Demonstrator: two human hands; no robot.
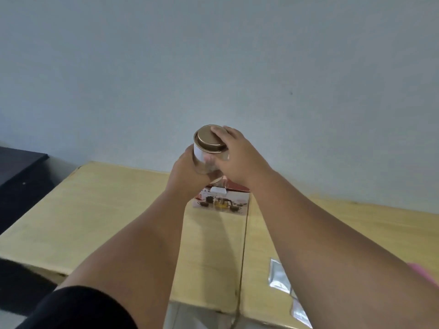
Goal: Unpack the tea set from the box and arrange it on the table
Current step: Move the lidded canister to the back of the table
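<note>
I hold a glass teapot (206, 160) with a gold metal lid (208, 138) up in the air above the table's far side. My left hand (187, 173) grips its glass body from the left and below. My right hand (234, 156) holds the right side, its fingers curled over the lid's edge. Below the hands stands the tea set box (222, 200), red and white with pictures of cups and a teapot on its front; my hands hide most of its top.
Two light wooden tables (99, 210) stand side by side against a pale wall, with a seam between them. Silver foil packets (279, 276) lie near the front right. A pink object (425, 273) shows at the right edge. A dark cabinet (19, 169) is at the left.
</note>
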